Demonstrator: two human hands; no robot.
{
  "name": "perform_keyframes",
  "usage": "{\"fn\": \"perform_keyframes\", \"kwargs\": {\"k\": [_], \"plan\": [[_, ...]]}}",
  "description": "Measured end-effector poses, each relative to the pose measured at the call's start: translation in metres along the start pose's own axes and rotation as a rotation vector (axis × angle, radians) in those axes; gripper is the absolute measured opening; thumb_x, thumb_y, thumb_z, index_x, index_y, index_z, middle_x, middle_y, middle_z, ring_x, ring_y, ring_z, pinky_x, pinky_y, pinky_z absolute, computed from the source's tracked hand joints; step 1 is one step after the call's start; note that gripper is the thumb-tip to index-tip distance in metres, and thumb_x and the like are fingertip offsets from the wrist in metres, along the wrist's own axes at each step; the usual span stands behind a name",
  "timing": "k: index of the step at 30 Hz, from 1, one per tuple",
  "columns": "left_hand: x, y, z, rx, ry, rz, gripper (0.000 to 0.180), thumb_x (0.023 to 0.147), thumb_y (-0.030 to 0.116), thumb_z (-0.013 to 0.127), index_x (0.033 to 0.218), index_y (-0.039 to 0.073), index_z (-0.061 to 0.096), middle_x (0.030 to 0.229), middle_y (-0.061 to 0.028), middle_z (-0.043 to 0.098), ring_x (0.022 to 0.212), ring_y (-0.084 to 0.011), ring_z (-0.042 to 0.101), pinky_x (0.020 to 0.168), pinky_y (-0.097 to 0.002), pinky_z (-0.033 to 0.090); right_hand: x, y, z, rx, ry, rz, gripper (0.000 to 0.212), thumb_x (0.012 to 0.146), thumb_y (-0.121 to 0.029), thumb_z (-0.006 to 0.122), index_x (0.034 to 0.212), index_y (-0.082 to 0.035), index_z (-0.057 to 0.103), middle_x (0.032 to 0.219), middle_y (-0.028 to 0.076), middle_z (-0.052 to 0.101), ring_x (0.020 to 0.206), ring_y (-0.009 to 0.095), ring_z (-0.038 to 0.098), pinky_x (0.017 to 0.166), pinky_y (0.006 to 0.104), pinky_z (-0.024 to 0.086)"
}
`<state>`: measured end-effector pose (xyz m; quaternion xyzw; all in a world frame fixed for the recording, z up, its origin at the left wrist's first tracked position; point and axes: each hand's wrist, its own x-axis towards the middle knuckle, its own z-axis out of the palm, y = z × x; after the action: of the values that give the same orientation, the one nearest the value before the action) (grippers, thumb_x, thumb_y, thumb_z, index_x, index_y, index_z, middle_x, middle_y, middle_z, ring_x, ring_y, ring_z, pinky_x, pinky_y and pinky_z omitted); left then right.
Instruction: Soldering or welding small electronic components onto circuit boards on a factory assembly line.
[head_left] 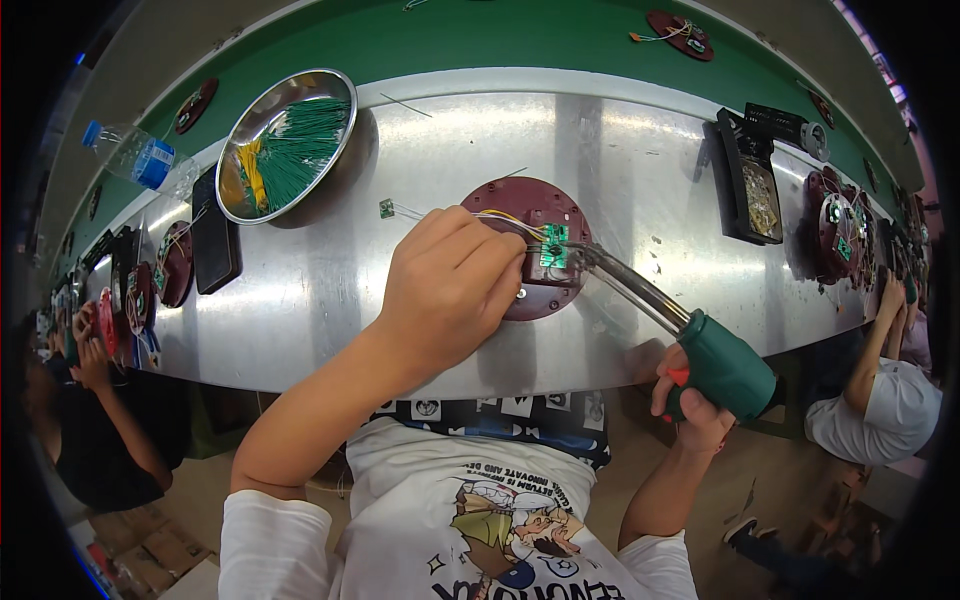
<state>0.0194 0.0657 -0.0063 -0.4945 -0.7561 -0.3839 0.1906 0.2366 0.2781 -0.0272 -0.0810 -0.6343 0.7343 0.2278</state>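
A blue-capped bottle [152, 164] is near a flat black slab [216, 240]; a green strip [520, 42] curves along the far side; cardboard boxes [150, 555] lie lower left; a white-shirted person [885, 415] is far right.

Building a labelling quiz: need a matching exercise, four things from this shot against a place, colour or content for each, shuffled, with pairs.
1. Soldering gun
2. Bowl
3. Bottle
4. Centre disc

A. Holds green and yellow wires
B. Maroon, partly hidden by the left hand
C. In the right hand
D. Left of the bowl

Pairs: 1-C, 2-A, 3-D, 4-B
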Motion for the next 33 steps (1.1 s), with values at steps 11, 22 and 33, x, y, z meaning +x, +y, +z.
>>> {"fn": "perform_keyframes", "kwargs": {"k": [11,22,33], "plan": [[0.002,0.0,0.0,0.005,-0.007,0.006,0.017,0.069,-0.004,0.073,0.085,0.0,0.066,0.076,-0.0104,0.064,0.07,-0.0273,0.06,0.064,-0.0367,0.049,0.004,0.002,-0.002,-0.003,0.0,-0.037,0.045,0.085,-0.023,0.069,0.109,0.013,0.056,0.093,0.023,0.059,0.047,0.021,0.057,0.042,0.0268,0.046],[0.001,0.001,0.0,0.018,-0.012,0.014,0.016,0.069,-0.003,0.073,0.084,0.001,0.066,0.076,-0.0103,0.064,0.07,-0.0277,0.059,0.064,-0.0371,0.048,0.012,-0.004,0.004,0.09,0.126,-0.084,0.048,0.084,-0.024,0.066,0.112,0.013,0.053,0.092,0.023,0.057,0.042,0.021,0.055,0.038,0.028,0.044],[0.008,0.006,0.003,0.053,-0.028,0.021,0.015,0.068,-0.003,0.071,0.081,0.002,0.064,0.074,-0.0089,0.061,0.068,-0.0288,0.057,0.063,-0.0393,0.046,0.033,0.0,-0.004,0.109,0.412,-0.263,0.036,0.095,-0.023,0.052,0.111,0.009,0.05,0.098,0.02,0.053,0.044,0.016,0.053,0.036,0.0284,0.044]]}}
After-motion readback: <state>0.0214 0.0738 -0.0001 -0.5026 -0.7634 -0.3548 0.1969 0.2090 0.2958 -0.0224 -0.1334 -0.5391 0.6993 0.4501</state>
